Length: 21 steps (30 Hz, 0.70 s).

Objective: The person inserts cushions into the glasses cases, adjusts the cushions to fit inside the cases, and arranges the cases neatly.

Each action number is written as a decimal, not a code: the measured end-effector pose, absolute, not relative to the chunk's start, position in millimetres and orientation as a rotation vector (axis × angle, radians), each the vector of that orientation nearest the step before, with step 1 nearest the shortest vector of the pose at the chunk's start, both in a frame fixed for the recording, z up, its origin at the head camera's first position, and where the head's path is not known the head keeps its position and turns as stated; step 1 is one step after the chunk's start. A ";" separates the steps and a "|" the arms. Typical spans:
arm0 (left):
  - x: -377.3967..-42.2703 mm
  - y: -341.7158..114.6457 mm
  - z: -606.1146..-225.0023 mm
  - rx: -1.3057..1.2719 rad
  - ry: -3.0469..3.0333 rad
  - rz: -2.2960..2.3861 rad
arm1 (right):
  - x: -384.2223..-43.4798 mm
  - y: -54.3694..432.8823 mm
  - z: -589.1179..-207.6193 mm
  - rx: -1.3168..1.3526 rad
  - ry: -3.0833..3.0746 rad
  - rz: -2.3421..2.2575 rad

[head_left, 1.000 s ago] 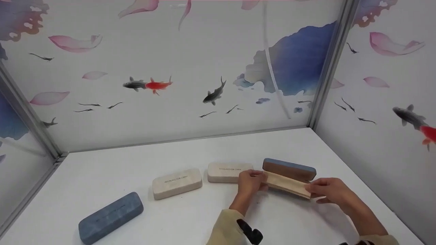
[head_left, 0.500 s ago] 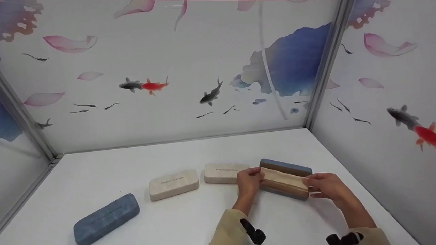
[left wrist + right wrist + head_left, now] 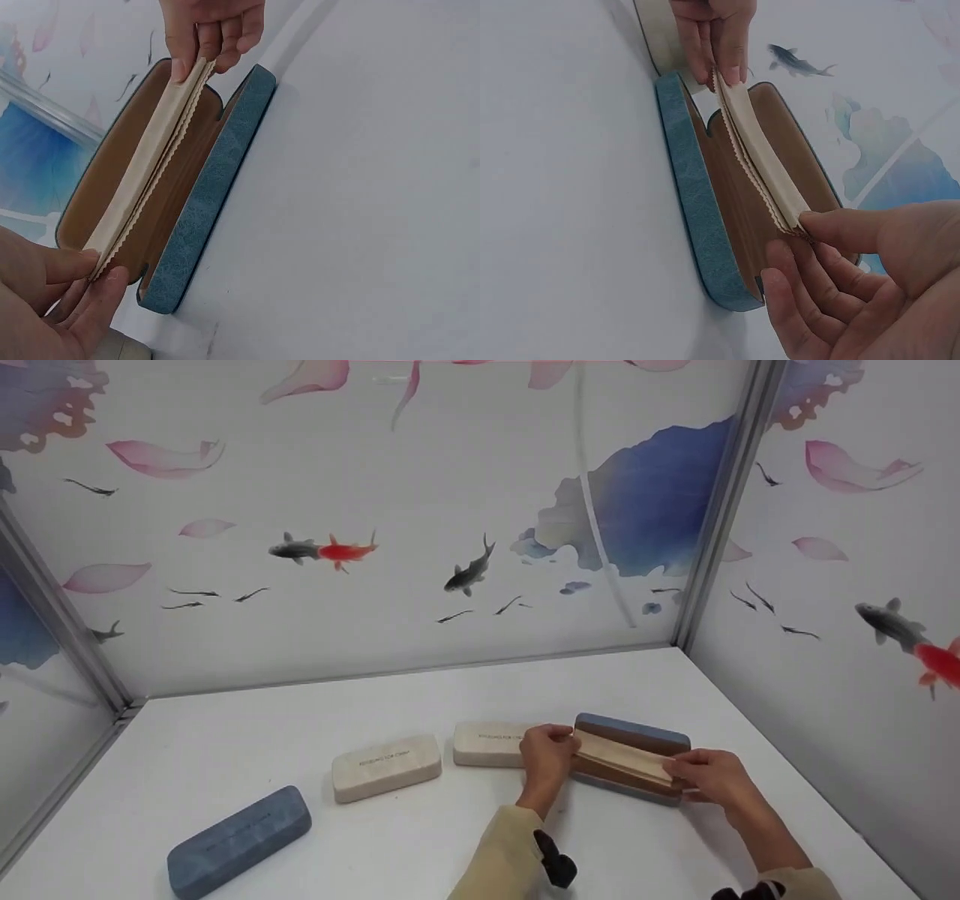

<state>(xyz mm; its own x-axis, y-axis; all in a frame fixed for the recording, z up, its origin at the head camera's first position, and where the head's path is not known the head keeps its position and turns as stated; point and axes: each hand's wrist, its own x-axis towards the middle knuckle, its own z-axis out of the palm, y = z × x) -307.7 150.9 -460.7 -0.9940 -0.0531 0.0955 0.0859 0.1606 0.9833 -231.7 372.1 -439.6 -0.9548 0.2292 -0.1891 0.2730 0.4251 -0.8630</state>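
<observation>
A beige cleaning cloth with zigzag edges (image 3: 142, 169), folded into a long strip, stretches between both hands above an opened blue glasses case (image 3: 214, 191). The left hand (image 3: 546, 757) pinches one end of the cloth between thumb and fingers. At the other end, the right hand (image 3: 716, 776) pinches it the same way. Brown lining (image 3: 731, 195) shows inside the case, whose lid stands raised at the far side. In the right wrist view the cloth (image 3: 761, 154) overlaps the case's opening lengthwise.
Two cream glasses cases, one in the middle (image 3: 387, 769) and one beside the left hand (image 3: 487, 744), lie closed on the white table (image 3: 390, 847). A closed blue case (image 3: 240, 840) lies at the left. Printed wall panels (image 3: 420, 495) border the table.
The cloth, held in front of the blue case a second ago, has moved back over its opening, uncovering the case's front edge. Both hands keep their pinch on it.
</observation>
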 end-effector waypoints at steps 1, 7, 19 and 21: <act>-307.7 150.6 -461.2 -0.038 -2.312 -1.962 | -231.6 371.2 -440.1 0.467 2.626 -1.593; -307.3 149.1 -463.7 -0.100 -2.320 -1.881 | -231.5 367.5 -442.9 0.505 2.675 -1.596; -303.4 150.2 -469.8 -0.206 -2.347 -1.638 | -235.2 368.1 -452.0 0.591 2.681 -1.556; -301.8 150.1 -470.4 -0.224 -2.339 -1.630 | -235.7 368.4 -453.3 0.599 2.682 -1.547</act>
<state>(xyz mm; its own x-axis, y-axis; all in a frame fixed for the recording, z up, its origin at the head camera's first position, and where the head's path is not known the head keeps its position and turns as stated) -301.8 150.1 -470.4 -0.9484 -0.0332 0.3154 0.2844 0.3511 0.8921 -235.7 368.4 -453.3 -0.9279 0.3287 -0.1762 0.3170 0.4464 -0.8368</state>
